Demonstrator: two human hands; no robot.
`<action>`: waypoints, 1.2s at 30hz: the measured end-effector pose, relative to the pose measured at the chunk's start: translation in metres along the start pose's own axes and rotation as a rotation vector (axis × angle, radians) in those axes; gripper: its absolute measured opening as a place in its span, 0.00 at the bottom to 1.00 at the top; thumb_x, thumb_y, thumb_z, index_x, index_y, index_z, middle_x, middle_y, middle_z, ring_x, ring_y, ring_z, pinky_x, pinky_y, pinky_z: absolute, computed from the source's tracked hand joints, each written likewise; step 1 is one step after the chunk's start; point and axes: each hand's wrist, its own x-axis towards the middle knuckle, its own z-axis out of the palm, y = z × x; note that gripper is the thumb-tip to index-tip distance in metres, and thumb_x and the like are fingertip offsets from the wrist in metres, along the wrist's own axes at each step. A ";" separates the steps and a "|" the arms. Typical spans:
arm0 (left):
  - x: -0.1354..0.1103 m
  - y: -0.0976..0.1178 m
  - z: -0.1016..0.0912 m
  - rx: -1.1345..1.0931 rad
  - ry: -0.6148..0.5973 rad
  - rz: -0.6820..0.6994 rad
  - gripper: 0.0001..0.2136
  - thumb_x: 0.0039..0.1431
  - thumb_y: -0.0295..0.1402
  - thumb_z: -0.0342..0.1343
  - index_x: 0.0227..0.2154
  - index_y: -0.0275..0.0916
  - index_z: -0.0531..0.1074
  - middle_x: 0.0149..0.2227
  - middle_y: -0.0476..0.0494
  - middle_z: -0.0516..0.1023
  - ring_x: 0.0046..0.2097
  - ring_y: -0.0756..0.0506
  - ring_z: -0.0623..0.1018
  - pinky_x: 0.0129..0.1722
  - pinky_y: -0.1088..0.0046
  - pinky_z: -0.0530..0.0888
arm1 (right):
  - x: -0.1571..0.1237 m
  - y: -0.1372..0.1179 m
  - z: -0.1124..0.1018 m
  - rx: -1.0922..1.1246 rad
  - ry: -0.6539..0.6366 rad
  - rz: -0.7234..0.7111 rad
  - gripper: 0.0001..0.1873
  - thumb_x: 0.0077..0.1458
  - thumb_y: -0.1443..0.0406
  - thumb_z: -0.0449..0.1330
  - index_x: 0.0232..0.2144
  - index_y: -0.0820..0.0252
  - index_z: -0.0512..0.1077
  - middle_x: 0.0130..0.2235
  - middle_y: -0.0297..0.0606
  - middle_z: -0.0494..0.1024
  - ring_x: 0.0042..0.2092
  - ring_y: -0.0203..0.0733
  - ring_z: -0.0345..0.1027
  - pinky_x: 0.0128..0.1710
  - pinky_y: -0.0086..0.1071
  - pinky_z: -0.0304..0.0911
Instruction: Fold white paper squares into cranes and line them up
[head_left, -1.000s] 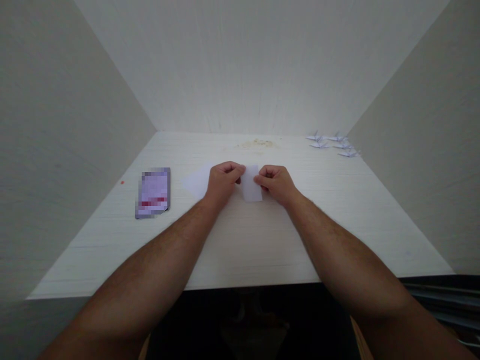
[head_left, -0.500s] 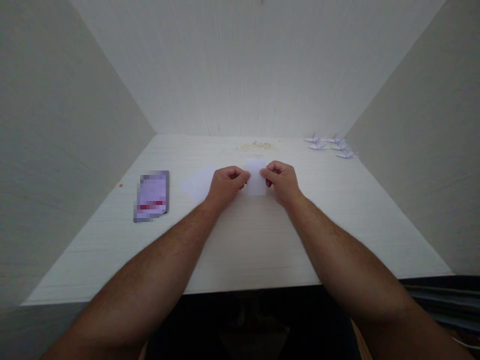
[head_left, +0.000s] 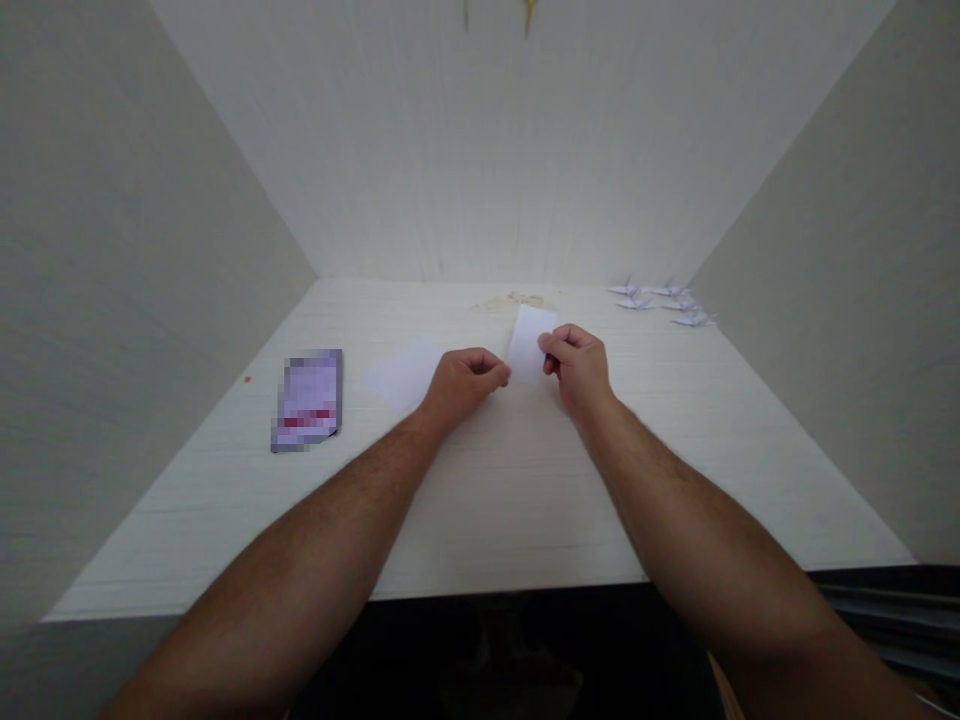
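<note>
A small rectangular sheet of white paper [head_left: 531, 335] is held above the middle of the table, tilted with its top toward the right. My right hand [head_left: 581, 365] pinches its right edge between thumb and fingers. At the sheet's lower left corner, the thumb and fingertips of my left hand [head_left: 469, 385] are closed together on the edge. Part of the corner is hidden by these fingertips. Beside my left hand, more white paper [head_left: 401, 372] lies flat, partly covered by the hand.
Several folded white paper cranes [head_left: 660, 298] stand at the back right of the white table [head_left: 510, 500]. A pixelated purple, flat rectangular object [head_left: 307, 400] lies at the left. Panels enclose the back and both sides. A pale worn patch [head_left: 517, 300] marks the table's rear.
The sheet has turned from upright to tilted and shifted slightly right with my right hand. My left hand has slid down to its lower left corner. The view has tipped up slightly.
</note>
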 end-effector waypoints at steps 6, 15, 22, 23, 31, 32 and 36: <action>0.001 -0.001 -0.001 -0.103 0.100 -0.037 0.09 0.49 0.36 0.62 0.21 0.36 0.73 0.20 0.52 0.72 0.23 0.53 0.66 0.26 0.76 0.64 | -0.007 0.000 0.003 -0.110 -0.159 0.008 0.13 0.43 0.61 0.66 0.18 0.57 0.65 0.15 0.26 0.66 0.18 0.29 0.54 0.20 0.27 0.47; 0.005 -0.003 -0.001 -0.139 0.185 -0.050 0.10 0.49 0.37 0.61 0.22 0.36 0.71 0.20 0.52 0.71 0.23 0.53 0.67 0.24 0.77 0.63 | -0.006 0.003 0.002 -0.214 -0.178 0.003 0.13 0.44 0.62 0.64 0.18 0.57 0.64 0.16 0.28 0.68 0.18 0.30 0.56 0.20 0.27 0.50; 0.001 -0.005 0.001 0.102 0.024 0.083 0.08 0.52 0.36 0.58 0.23 0.36 0.73 0.23 0.50 0.73 0.26 0.52 0.68 0.26 0.75 0.64 | -0.004 0.005 0.001 -0.187 -0.175 0.003 0.11 0.41 0.59 0.68 0.26 0.58 0.73 0.24 0.30 0.73 0.25 0.34 0.62 0.26 0.29 0.58; 0.001 -0.005 0.001 0.124 0.018 0.094 0.08 0.52 0.35 0.57 0.23 0.37 0.74 0.23 0.50 0.74 0.26 0.52 0.69 0.27 0.75 0.64 | -0.004 0.005 0.001 -0.184 -0.171 0.003 0.11 0.41 0.59 0.67 0.24 0.59 0.73 0.23 0.30 0.72 0.25 0.33 0.61 0.26 0.29 0.57; 0.002 -0.008 0.003 0.096 0.064 0.098 0.08 0.52 0.36 0.58 0.24 0.37 0.72 0.23 0.50 0.74 0.26 0.51 0.69 0.27 0.75 0.65 | -0.009 0.000 0.002 -0.296 -0.223 0.030 0.08 0.40 0.61 0.67 0.23 0.59 0.75 0.22 0.29 0.72 0.25 0.34 0.62 0.26 0.29 0.56; 0.002 -0.008 0.003 0.094 0.054 0.102 0.08 0.52 0.36 0.58 0.24 0.37 0.73 0.23 0.50 0.74 0.26 0.51 0.69 0.27 0.75 0.65 | -0.009 0.000 0.002 -0.316 -0.231 0.029 0.08 0.40 0.61 0.67 0.23 0.59 0.75 0.23 0.30 0.73 0.25 0.34 0.62 0.26 0.30 0.57; 0.001 -0.008 0.003 0.075 0.042 0.105 0.09 0.52 0.37 0.59 0.25 0.37 0.73 0.23 0.50 0.74 0.26 0.51 0.69 0.26 0.76 0.65 | -0.010 0.000 0.003 -0.334 -0.216 0.009 0.07 0.40 0.62 0.67 0.23 0.58 0.76 0.21 0.30 0.73 0.25 0.34 0.62 0.25 0.29 0.56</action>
